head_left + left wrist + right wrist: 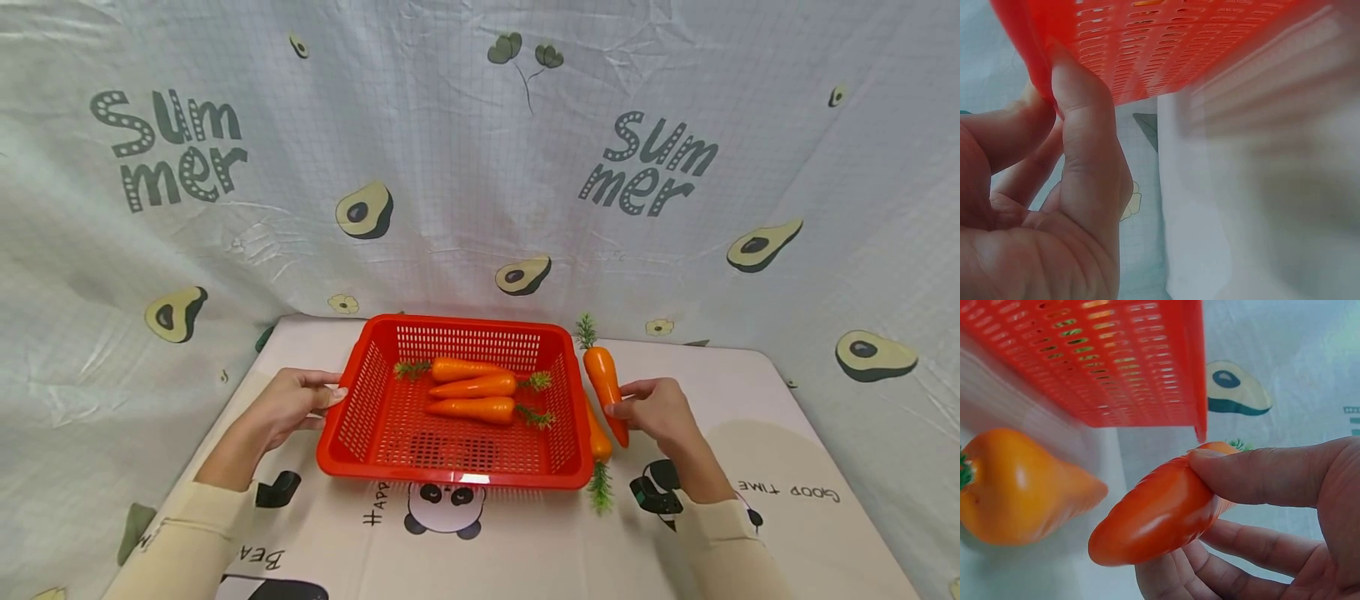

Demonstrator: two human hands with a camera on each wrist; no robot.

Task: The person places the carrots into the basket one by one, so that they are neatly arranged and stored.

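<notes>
A red plastic basket (pixel 457 479) with slotted walls stands mid-table, three orange carrots (pixel 472 386) with green tops lying inside. At its left rim my left hand (pixel 288 404) pinches the edge between thumb and fingers; the left wrist view shows the thumb (pixel 1082 94) on the rim. My right hand (pixel 660 412) holds another carrot (pixel 602 375) near its tip, just outside the basket's right wall, its leafy top pointing away from me. Beneath that, one more carrot (pixel 1016 487) lies on the table beside the basket, its leafy end toward me and partly hidden in the head view.
A pale tablecloth (pixel 525 550) printed with pandas and lettering covers the table. Behind and along both sides hangs a light curtain (pixel 450 167) with avocado and "summer" prints, close to the table's far edge (pixel 712 343).
</notes>
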